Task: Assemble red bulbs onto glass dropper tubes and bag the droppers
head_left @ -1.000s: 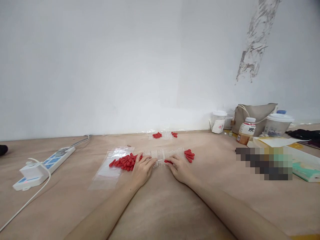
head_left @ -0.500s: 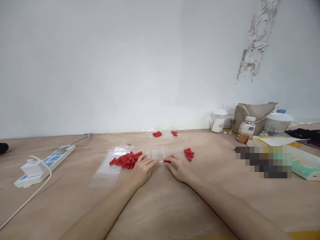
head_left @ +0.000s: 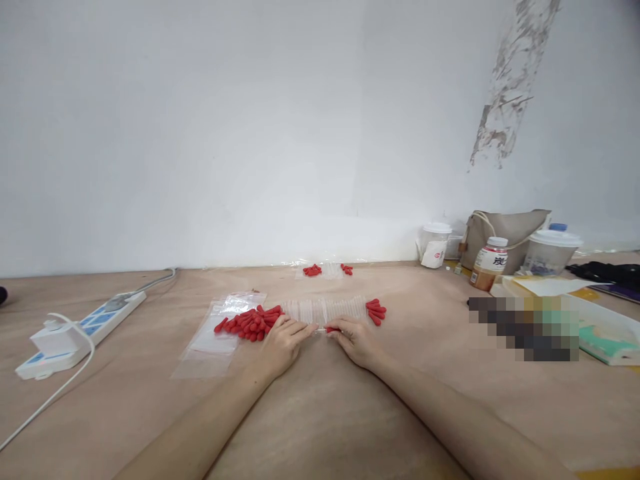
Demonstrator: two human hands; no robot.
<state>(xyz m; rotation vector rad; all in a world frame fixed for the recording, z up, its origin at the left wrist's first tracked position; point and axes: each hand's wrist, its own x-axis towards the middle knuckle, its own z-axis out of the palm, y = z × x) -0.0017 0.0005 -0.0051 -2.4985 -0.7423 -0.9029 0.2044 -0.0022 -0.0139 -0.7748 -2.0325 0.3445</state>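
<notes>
My right hand (head_left: 354, 341) pinches a red rubber bulb (head_left: 331, 329) between thumb and fingers, partly covered by them. Facing it, my left hand (head_left: 286, 343) is closed, its fingertips on a thin clear tube (head_left: 321, 330) that reaches to the bulb. Whether the tube sits inside the bulb is too small to tell. Just beyond both hands lies a row of clear thin tubes (head_left: 305, 311). A pile of red rubber bulbs (head_left: 250, 324) rests beside my left hand, on clear plastic bags (head_left: 200, 347). At the row's right end is a small group of red bulbs (head_left: 376, 311).
Near the wall lies a clear bag (head_left: 331, 271) with red bulbs and tubes. A white power strip (head_left: 113, 320) with a cable is at left. On the right stand a lidded cup (head_left: 435, 247), a bottle (head_left: 489, 263), a grey bag (head_left: 515, 230) and a tray (head_left: 620, 313).
My two hands stay close together, and the clear tube now shows between the fingertips and the red bulb. The whole view has shifted slightly.
</notes>
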